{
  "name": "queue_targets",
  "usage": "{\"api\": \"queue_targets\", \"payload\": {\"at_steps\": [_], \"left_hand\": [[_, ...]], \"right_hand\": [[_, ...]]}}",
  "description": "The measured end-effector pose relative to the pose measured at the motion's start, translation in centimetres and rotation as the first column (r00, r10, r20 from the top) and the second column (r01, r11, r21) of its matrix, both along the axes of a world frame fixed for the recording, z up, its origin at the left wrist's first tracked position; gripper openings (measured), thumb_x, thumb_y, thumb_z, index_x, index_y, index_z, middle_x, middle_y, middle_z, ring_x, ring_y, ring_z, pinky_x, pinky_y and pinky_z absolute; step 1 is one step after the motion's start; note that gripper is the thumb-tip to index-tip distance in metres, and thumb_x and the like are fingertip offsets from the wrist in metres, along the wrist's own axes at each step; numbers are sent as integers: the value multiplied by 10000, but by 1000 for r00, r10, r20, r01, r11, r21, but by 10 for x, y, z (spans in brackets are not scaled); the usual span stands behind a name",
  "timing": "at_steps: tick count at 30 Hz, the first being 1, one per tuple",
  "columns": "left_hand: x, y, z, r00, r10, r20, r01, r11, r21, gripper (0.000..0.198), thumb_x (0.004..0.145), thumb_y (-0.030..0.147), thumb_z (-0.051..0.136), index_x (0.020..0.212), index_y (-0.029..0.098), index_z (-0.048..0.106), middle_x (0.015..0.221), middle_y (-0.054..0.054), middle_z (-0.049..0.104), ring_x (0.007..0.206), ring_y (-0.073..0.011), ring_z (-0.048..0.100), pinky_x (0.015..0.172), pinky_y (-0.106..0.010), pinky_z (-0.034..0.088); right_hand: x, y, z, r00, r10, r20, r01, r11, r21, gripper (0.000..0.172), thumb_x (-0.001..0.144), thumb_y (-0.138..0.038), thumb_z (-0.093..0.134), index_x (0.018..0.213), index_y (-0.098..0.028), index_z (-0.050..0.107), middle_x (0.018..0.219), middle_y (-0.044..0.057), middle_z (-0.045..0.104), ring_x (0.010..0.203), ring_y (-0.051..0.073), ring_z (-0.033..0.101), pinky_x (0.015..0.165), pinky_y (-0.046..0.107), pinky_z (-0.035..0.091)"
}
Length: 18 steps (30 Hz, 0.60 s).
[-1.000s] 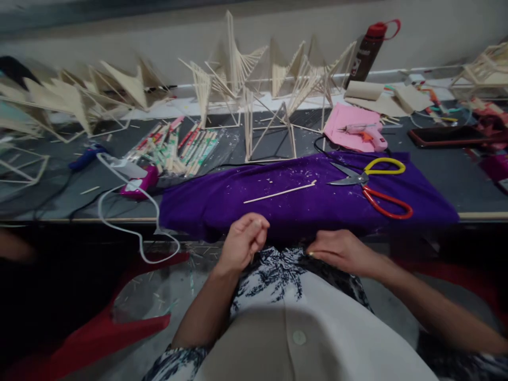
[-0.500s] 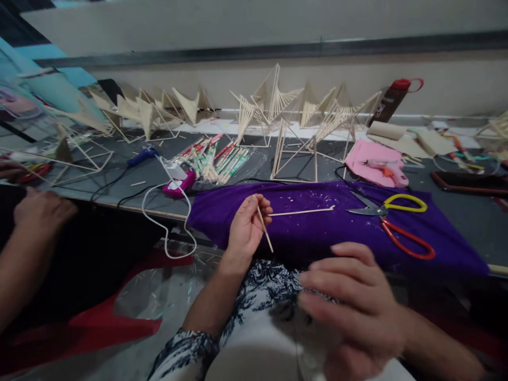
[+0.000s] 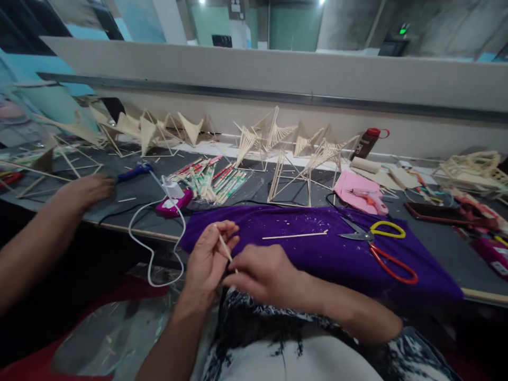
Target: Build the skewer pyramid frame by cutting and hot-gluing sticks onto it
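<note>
My left hand point(image 3: 206, 259) pinches a short thin wooden stick point(image 3: 225, 248) at the near edge of a purple cloth point(image 3: 309, 248). My right hand point(image 3: 264, 275) has come beside it, fingers curled, its fingertips touching the lower end of the same stick. A longer stick point(image 3: 296, 235) lies flat on the cloth, right of both hands. Scissors point(image 3: 377, 241) with one yellow and one red handle lie on the cloth further right.
Another person's arm and hand point(image 3: 85, 190) reach onto the grey table at left, near a blue tool point(image 3: 135, 172). Packets of chopsticks point(image 3: 210, 180), stick frame models point(image 3: 293, 159), a pink glue gun point(image 3: 369, 196), a white cable point(image 3: 159, 238), a dark bottle point(image 3: 367, 142) and a phone point(image 3: 431, 214) lie around.
The camera tilted up. My right hand moved left from in front of me to the stick in my left hand. The other person's hand reached onto the table.
</note>
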<state>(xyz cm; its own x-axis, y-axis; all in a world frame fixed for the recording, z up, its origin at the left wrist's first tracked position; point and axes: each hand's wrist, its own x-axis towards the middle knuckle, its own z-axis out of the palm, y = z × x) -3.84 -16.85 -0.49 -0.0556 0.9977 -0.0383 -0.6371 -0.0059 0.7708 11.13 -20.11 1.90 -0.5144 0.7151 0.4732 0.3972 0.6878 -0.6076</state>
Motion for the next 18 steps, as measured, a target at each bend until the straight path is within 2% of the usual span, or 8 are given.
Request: {"api": "queue_targets", "payload": {"at_steps": [2, 5, 9, 12, 14, 16, 18], "left_hand": [[15, -2, 8, 998, -56, -5, 57, 995, 85, 179, 709, 342, 710, 763, 175, 672, 909, -25, 668, 937, -163, 607, 805, -285, 516], [46, -4, 17, 992, -123, -29, 127, 979, 162, 149, 689, 326, 728, 734, 189, 690, 930, -29, 665, 974, -175, 600, 849, -292, 490], [71, -4, 14, 976, -212, -52, 219, 951, 219, 111, 680, 299, 735, 716, 196, 716, 928, -33, 654, 977, -186, 595, 868, -305, 476], [71, -3, 7, 965, -242, -103, 260, 937, 233, 135, 671, 299, 743, 748, 189, 728, 936, -45, 661, 967, -183, 593, 897, -307, 453], [65, 1, 4, 947, -292, -131, 314, 928, 202, 260, 686, 340, 729, 897, 187, 722, 998, -72, 668, 970, -194, 598, 896, -318, 448], [55, 11, 2, 930, -334, -151, 357, 919, 170, 410, 711, 393, 698, 1060, 180, 670, 1069, -105, 661, 1009, -222, 595, 892, -343, 447], [45, 31, 2, 921, -321, -220, 355, 925, 136, 443, 733, 405, 670, 1108, 170, 637, 1093, -117, 657, 1051, -241, 584, 870, -347, 454]], "right_hand": [[14, 12, -4, 994, -33, -107, 25, 997, -75, 226, 810, -400, 598, 916, -201, 619, 828, 25, 629, 710, 124, 563, 623, 239, 441], [34, 23, -7, 958, -39, -285, -16, 982, -187, 186, 806, -351, 616, 902, -193, 635, 838, 19, 622, 731, 119, 563, 653, 235, 441], [50, 21, -10, 916, -108, -387, 20, 974, -225, 136, 800, -319, 626, 844, -192, 649, 832, 20, 622, 767, 130, 567, 694, 249, 448], [57, 17, -10, 929, -145, -340, 59, 966, -251, 117, 785, -298, 631, 790, -181, 636, 778, 15, 612, 693, 121, 552, 628, 238, 441], [62, 18, -6, 939, -153, -307, 57, 952, -302, 115, 797, -286, 610, 773, -174, 619, 705, 2, 593, 621, 105, 535, 573, 225, 430], [72, 23, 3, 930, -170, -327, 37, 925, -378, 112, 802, -281, 600, 781, -172, 594, 658, -14, 576, 564, 91, 527, 523, 213, 421], [85, 34, 16, 901, -212, -378, 28, 899, -437, 119, 786, -278, 617, 823, -175, 571, 660, -24, 576, 541, 89, 546, 489, 208, 424]]}}
